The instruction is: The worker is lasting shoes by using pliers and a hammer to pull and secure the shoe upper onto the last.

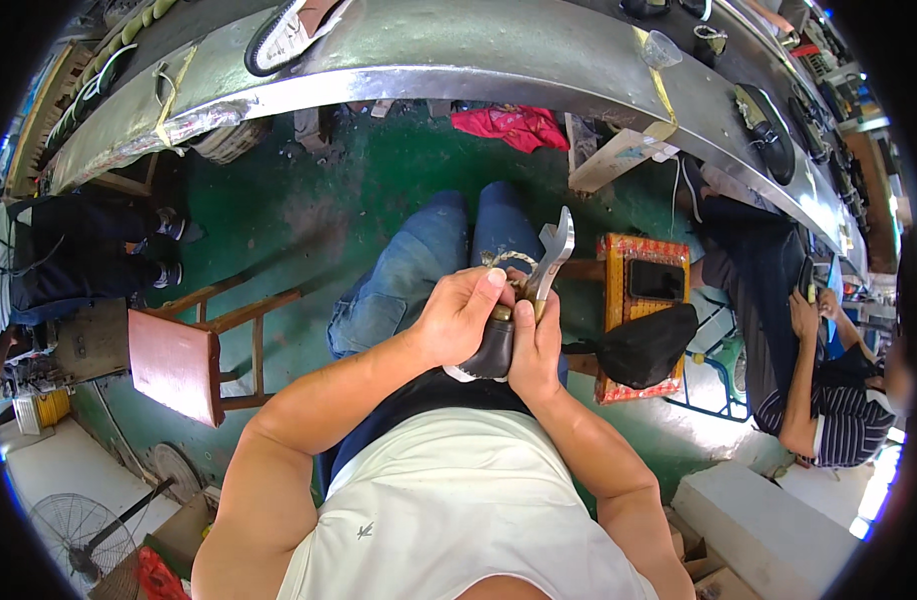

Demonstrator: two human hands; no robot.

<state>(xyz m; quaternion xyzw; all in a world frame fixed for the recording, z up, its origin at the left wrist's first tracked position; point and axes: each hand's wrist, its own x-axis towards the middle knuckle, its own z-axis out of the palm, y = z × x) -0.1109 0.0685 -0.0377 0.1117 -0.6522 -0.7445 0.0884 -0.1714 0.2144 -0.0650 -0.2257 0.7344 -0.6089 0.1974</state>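
Observation:
A dark shoe [486, 360] with a pale sole edge is held over my lap, its toe hidden between my hands. My left hand [464, 318] is closed around its left side, thumb up near the shoe's top. My right hand [536, 350] is closed on its right side, gripping a silver metal tool [559, 245] with a curved, notched head that points up and away. A twisted light rope [511, 258] loops just beyond the shoe. The lower fingers of both hands are hidden.
A long metal bench [429, 60] crosses ahead, bearing shoes. To my right, a red-patterned stool [614, 265] carries a phone [657, 280] and a black cloth-like item [649, 345]. A wooden stool [174, 360] stands left. Other people sit at either side; a fan [79, 540] stands at lower left.

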